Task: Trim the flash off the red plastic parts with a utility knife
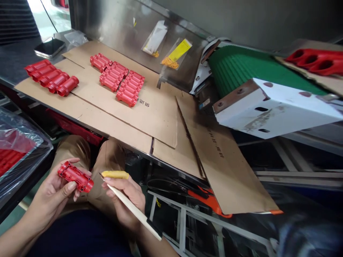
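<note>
My left hand (55, 194) is closed around a red plastic cylindrical part (76, 177), held over my lap with its slotted side facing up. Close by on the right, my right hand (125, 200) grips a slim cream-handled knife (136, 210) like a pen, its dark thin tip pointing at the part without touching it. A yellow finger cot (115, 174) covers one finger of that hand. On the cardboard sheet (160, 121) lie a row of similar red parts (52, 78) at the left and a grouped block of them (118, 78) farther back.
A conveyor with a green belt (241, 67) and white end frame (276, 110) stands at the right, carrying red parts (316, 62). A plastic-lined crate (29, 135) is at my left. A phone (49, 47) lies at the back left. Small bags (177, 53) hang on the metal panel.
</note>
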Demonstrator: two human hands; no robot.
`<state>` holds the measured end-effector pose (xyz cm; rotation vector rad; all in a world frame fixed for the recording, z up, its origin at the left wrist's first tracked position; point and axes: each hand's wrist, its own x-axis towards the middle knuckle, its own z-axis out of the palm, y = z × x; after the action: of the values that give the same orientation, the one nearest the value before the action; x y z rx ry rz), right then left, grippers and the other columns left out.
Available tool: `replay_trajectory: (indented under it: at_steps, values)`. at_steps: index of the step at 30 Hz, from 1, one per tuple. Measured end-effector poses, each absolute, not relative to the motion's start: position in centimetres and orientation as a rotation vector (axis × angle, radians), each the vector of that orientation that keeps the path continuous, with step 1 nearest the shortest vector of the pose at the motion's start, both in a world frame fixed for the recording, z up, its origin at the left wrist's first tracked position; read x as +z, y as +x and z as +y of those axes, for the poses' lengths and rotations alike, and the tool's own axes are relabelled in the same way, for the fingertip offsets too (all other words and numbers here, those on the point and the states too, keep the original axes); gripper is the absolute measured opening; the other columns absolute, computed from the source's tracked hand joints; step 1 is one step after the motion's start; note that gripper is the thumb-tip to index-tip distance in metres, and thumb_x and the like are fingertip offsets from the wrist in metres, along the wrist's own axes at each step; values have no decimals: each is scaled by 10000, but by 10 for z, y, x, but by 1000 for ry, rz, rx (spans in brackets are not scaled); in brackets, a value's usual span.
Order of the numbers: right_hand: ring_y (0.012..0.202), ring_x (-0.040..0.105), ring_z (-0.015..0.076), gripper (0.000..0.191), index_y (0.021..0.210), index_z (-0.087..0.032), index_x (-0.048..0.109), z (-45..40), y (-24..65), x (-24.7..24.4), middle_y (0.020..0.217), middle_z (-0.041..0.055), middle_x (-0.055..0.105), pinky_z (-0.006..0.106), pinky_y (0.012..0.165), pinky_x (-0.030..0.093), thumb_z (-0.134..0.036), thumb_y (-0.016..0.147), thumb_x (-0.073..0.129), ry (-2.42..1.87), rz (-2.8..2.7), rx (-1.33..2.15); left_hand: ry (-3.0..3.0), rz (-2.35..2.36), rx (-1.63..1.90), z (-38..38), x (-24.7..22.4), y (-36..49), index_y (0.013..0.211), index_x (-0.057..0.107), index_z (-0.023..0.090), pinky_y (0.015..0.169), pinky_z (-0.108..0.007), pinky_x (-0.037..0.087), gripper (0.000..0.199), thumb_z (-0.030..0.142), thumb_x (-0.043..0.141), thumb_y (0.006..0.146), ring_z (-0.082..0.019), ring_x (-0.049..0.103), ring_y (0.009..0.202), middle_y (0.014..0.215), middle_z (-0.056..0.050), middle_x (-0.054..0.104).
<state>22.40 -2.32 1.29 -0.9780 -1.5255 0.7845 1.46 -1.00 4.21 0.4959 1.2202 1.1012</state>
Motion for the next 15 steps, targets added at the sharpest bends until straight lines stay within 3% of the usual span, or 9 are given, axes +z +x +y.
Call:
replay_trajectory:
  at_steps: [8,11,13,15]
  values:
    - [835,852,200,175,1236,-290,837,-18,228,8,1019,74,876,297,817,733,-353,1117,726,-1102,-1484,760,509,1105,1094,-16,23,15,1366,710,250,575,-254,523,742,531,1026,757,-187,699,713,1074,-118,841]
    - [787,846,208,176,1220,-272,845,-14,235,4,983,90,866,296,767,737,-336,1110,723,-1132,-1516,747,717,1156,1069,12,25,-13,1412,652,261,555,-272,521,807,655,962,780,-211,715,659,922,-84,832]
    - [780,845,219,193,1214,-260,856,-11,238,-2,956,102,860,295,741,735,-355,1110,723,-1135,-1527,745,1065,1341,1098,61,40,-48,1377,630,257,614,-316,581,761,705,886,817,-240,742,663,830,-49,808]
    - [766,839,227,230,1201,-246,870,-7,238,-10,945,114,854,295,717,730,-403,1105,733,-1130,-1498,725,1535,1745,1035,126,67,-89,1456,588,216,796,-383,641,757,756,666,932,-283,801,872,980,-69,828]
